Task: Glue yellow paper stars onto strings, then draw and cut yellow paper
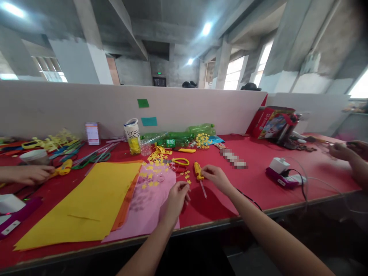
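Note:
My right hand (215, 176) has its fingers closed at the side of a yellow hot glue gun (197, 170). A pale glue stick (203, 189) pokes out of the glue gun toward me. Just left of it, my left hand (176, 199) is above the edge of a pink sheet (161, 203), fingers curled together; whatever they may pinch is too small to make out. Small yellow stars (187, 176) lie in a short row beyond its fingertips. More yellow stars (158, 158) are heaped farther back, beside yellow-handled pliers or scissors (181, 161).
Yellow sheets (86, 199) are stacked on the left. Green plastic bottles (178, 138) lie along the white partition (115, 103), near a patterned cup (132, 138). A power strip (278, 178) stands right. Other people's hands (28, 174) work at both sides.

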The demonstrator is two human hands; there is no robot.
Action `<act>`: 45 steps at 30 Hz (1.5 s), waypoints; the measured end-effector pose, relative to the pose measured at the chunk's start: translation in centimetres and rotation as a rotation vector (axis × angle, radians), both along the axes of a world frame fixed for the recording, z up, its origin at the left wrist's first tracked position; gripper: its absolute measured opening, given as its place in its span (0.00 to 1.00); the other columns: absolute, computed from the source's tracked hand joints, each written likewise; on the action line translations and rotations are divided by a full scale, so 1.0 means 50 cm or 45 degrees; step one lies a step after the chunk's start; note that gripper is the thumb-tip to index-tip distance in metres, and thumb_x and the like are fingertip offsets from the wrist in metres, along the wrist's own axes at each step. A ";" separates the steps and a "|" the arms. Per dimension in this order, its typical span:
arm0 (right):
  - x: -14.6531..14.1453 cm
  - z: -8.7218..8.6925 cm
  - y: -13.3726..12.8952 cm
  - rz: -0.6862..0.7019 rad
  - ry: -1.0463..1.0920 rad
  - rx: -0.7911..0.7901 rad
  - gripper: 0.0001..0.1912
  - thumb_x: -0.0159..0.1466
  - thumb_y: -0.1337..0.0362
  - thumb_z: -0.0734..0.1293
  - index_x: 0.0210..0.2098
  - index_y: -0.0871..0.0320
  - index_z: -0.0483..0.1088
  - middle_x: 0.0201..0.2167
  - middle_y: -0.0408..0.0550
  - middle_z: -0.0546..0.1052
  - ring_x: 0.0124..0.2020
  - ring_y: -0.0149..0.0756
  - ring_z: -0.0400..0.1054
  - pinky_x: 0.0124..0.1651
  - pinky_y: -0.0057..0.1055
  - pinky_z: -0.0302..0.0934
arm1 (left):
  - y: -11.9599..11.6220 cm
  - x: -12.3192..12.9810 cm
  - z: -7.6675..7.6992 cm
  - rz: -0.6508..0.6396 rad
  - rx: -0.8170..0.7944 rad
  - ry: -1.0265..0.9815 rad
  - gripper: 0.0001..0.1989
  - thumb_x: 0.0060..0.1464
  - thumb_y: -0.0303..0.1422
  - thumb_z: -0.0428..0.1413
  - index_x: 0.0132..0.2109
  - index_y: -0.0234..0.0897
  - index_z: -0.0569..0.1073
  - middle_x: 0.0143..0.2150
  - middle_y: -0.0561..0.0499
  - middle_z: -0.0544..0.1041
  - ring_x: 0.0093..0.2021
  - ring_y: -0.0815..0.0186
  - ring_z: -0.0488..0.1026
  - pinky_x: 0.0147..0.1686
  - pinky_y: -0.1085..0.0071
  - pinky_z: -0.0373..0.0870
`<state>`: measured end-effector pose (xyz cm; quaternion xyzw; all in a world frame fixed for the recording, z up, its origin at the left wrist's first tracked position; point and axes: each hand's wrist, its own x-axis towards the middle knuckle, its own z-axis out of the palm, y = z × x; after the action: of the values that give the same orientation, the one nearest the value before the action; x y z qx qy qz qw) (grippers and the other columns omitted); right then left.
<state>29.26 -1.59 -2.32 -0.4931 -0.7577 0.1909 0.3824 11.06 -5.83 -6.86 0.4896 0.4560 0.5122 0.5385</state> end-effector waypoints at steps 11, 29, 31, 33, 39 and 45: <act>-0.052 -0.005 -0.016 0.240 0.153 -0.155 0.05 0.58 0.70 0.63 0.27 0.57 0.70 0.26 0.42 0.74 0.30 0.33 0.68 0.34 0.27 0.61 | 0.008 0.010 0.022 0.004 -0.129 0.014 0.09 0.51 0.39 0.55 0.34 0.37 0.71 0.16 0.59 0.66 0.13 0.74 0.58 0.13 0.78 0.50; 0.047 -0.020 0.065 -0.088 -0.945 -0.038 0.19 0.49 0.75 0.62 0.42 0.63 0.71 0.44 0.59 0.72 0.46 0.49 0.65 0.46 0.38 0.57 | -0.022 0.002 0.067 0.060 -0.011 0.333 0.08 0.54 0.36 0.52 0.32 0.37 0.70 0.25 0.56 0.67 0.23 0.72 0.60 0.23 0.77 0.58; 0.048 -0.032 0.080 -0.077 -0.936 -0.061 0.16 0.49 0.77 0.62 0.37 0.64 0.71 0.38 0.58 0.73 0.42 0.46 0.67 0.43 0.35 0.57 | -0.027 -0.006 0.092 0.036 0.069 0.395 0.08 0.54 0.36 0.52 0.31 0.37 0.70 0.24 0.56 0.65 0.24 0.71 0.61 0.24 0.76 0.58; 0.045 -0.037 0.089 -0.080 -0.896 -0.070 0.16 0.49 0.77 0.62 0.37 0.63 0.70 0.37 0.55 0.73 0.39 0.42 0.68 0.41 0.32 0.58 | -0.027 -0.020 0.115 0.088 0.137 0.462 0.08 0.54 0.36 0.52 0.31 0.36 0.70 0.23 0.56 0.64 0.24 0.71 0.60 0.24 0.76 0.57; 0.033 0.029 0.055 -0.067 -0.436 -0.037 0.07 0.61 0.66 0.60 0.38 0.59 0.66 0.32 0.47 0.71 0.31 0.35 0.67 0.32 0.28 0.58 | -0.011 -0.080 0.150 0.235 0.207 0.478 0.09 0.54 0.37 0.52 0.30 0.37 0.69 0.23 0.57 0.63 0.25 0.71 0.60 0.25 0.76 0.58; -0.009 0.101 -0.028 0.421 0.138 -0.109 0.09 0.61 0.56 0.66 0.35 0.55 0.70 0.35 0.47 0.74 0.32 0.36 0.70 0.33 0.29 0.64 | -0.009 -0.106 0.163 0.385 0.284 0.656 0.09 0.57 0.39 0.51 0.33 0.38 0.69 0.25 0.56 0.66 0.27 0.69 0.64 0.28 0.75 0.61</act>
<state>28.83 -2.97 2.73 -0.3668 -0.7979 0.3096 0.3647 5.77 -6.27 1.29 0.5860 0.5859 0.4925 0.2659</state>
